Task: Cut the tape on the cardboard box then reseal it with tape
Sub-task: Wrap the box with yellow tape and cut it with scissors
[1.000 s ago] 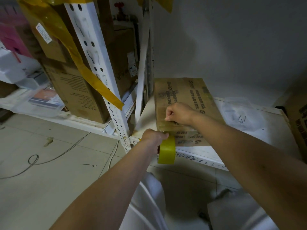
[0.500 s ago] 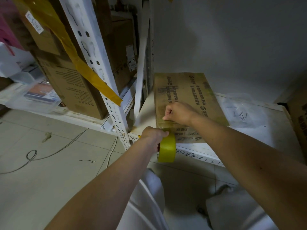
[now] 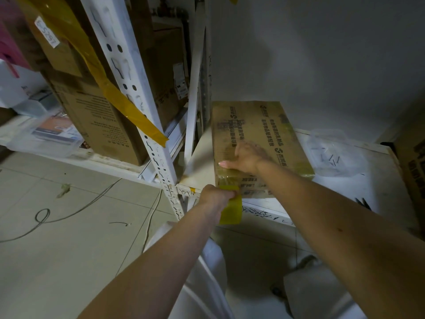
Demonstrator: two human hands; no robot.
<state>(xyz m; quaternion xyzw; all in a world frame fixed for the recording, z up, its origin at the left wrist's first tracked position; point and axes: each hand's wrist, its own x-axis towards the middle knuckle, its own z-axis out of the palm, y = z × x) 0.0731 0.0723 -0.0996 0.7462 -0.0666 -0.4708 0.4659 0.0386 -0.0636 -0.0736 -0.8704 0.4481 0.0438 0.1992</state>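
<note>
Flat brown printed cardboard box [image 3: 257, 143] lies on the white shelf [image 3: 358, 180], at its front edge. The right hand [image 3: 247, 157] presses flat, fingers extended, on the box's near edge; the left hand [image 3: 216, 198] grips the yellow tape roll [image 3: 232, 209] just below.

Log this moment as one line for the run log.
phase: resealing | left hand: grips yellow tape roll at box front | right hand: flat on cardboard box top, pressing | box: on white shelf

A storeroom: metal shelving [image 3: 128, 93] stacked with cardboard boxes [image 3: 99, 116].
</note>
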